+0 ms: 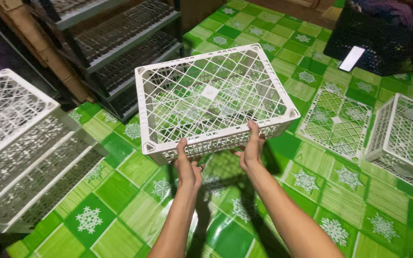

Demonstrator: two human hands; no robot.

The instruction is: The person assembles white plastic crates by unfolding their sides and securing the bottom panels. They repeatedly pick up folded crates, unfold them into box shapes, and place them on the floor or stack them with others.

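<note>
Both hands, the left hand (189,168) and the right hand (251,150), were closed on the near rim of a white plastic lattice crate (211,98), which was lifted above the green tiled floor (120,191); a stack of similar white crates (20,148) stood at the left, while loose white lattice panels (336,122) lay at the right, not assembled.

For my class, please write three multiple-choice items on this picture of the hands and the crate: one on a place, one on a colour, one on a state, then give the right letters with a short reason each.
1. Where do the stacked white crates stand?
A. at the left edge
B. at the right edge
C. under the held crate

2. What colour is the floor covering?
A. blue
B. green with white snowflakes
C. plain red

3. How is the white lattice crate held?
A. by one hand
B. resting on the floor
C. lifted by both hands, empty

Answers:
1 A, the stack fills the picture's left.
2 B, green squares bear snowflakes.
3 C, the left hand and right hand grip its near rim, with floor visible through it.
</note>
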